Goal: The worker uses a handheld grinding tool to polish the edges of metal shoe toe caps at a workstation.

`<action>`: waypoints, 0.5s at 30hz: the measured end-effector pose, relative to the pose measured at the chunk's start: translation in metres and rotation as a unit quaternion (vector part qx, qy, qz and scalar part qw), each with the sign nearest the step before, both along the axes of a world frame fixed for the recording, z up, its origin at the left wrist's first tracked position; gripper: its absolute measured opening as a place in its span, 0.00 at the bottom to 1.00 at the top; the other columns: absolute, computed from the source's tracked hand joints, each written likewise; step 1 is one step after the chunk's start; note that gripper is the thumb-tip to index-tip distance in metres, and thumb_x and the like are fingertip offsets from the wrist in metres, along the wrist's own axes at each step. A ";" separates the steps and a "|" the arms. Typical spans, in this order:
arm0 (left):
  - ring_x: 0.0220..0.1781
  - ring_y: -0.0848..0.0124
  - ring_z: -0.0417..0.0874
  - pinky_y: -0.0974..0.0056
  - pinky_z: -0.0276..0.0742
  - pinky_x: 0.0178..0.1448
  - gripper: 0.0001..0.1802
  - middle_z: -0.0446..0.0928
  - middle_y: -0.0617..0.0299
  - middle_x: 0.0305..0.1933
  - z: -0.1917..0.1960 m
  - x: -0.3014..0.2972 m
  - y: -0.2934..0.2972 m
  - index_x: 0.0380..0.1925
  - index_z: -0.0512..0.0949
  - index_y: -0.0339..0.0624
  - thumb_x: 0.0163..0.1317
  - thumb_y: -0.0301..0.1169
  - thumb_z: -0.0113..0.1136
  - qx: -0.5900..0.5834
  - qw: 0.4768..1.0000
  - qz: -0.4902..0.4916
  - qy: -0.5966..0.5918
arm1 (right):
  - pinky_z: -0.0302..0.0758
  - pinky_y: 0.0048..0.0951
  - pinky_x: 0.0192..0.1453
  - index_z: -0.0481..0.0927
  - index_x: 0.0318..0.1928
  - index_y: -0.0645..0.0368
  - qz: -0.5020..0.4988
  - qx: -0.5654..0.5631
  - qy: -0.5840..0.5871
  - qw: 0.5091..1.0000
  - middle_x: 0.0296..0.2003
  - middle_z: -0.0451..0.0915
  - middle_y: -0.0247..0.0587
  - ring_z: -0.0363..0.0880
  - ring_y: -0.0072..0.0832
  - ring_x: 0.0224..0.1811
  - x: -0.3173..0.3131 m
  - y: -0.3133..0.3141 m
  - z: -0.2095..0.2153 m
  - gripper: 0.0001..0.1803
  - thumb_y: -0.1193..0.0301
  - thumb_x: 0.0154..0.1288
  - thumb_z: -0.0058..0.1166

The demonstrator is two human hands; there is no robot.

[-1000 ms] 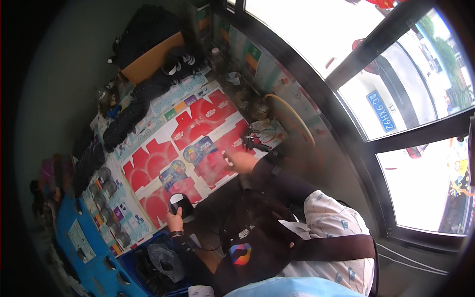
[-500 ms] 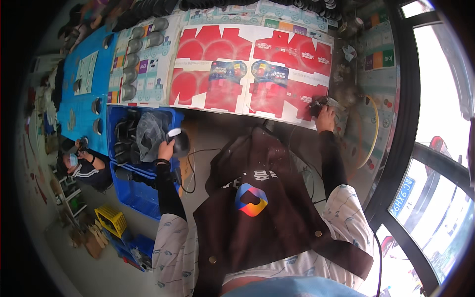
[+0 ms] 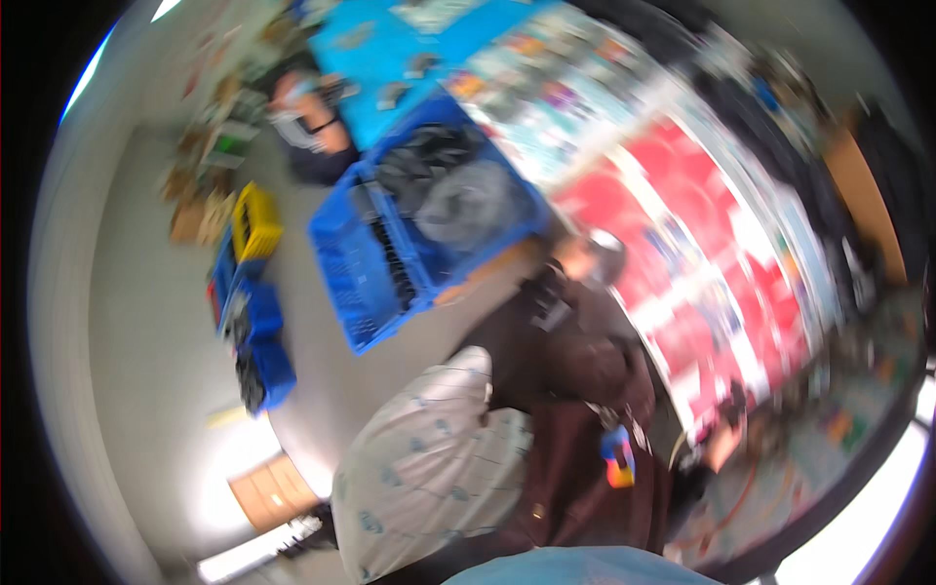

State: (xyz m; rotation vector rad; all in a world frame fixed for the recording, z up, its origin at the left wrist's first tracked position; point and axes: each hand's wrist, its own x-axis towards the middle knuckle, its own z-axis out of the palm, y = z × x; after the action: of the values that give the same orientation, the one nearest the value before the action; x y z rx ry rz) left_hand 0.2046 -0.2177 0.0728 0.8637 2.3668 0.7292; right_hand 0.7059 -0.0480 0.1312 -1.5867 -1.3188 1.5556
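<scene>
My left hand point(image 3: 575, 259) is closed on a dark, rounded, cup-like piece point(image 3: 609, 255) with a pale patch, held over the near edge of the red-printed sheets point(image 3: 595, 195). Blur hides the piece's finer form. Lower right, at the table's corner, my right hand point(image 3: 723, 445) is closed at a small dark object point(image 3: 733, 402). Motion smears its fingers, and I cannot make out what the object is. Left of my left arm stands a blue crate point(image 3: 327, 263) holding dark pieces point(image 3: 424, 156) and a clear plastic bag point(image 3: 468, 205).
A person point(image 3: 317, 127) sits by the blue table point(image 3: 375, 49) at the upper left. A yellow basket point(image 3: 255, 222) and blue bins point(image 3: 265, 312) stand on the floor at left. Cardboard boxes point(image 3: 268, 492) lie farther down. Dark items point(image 3: 780, 146) line the table's far side.
The whole view has swung left and tilted, blurring the picture. My left hand, with the rounded piece, has moved from beside the crate to the edge of the red sheets. My right hand stays near the table corner.
</scene>
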 end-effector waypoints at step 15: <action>0.49 0.46 0.83 0.49 0.78 0.54 0.18 0.82 0.43 0.44 -0.040 -0.088 0.033 0.46 0.77 0.37 0.56 0.33 0.60 0.045 0.980 0.167 -0.099 | 0.74 0.22 0.26 0.80 0.49 0.62 0.305 -0.085 0.003 0.949 0.38 0.84 0.37 0.78 0.23 0.31 -0.305 0.028 0.082 0.23 0.75 0.50 0.49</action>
State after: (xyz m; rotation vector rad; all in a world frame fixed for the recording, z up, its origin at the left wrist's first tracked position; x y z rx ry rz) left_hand 0.1162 -0.1852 0.0327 0.4048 2.3370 1.0104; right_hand 0.4012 -0.0200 0.2129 -1.3270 -1.8285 2.0774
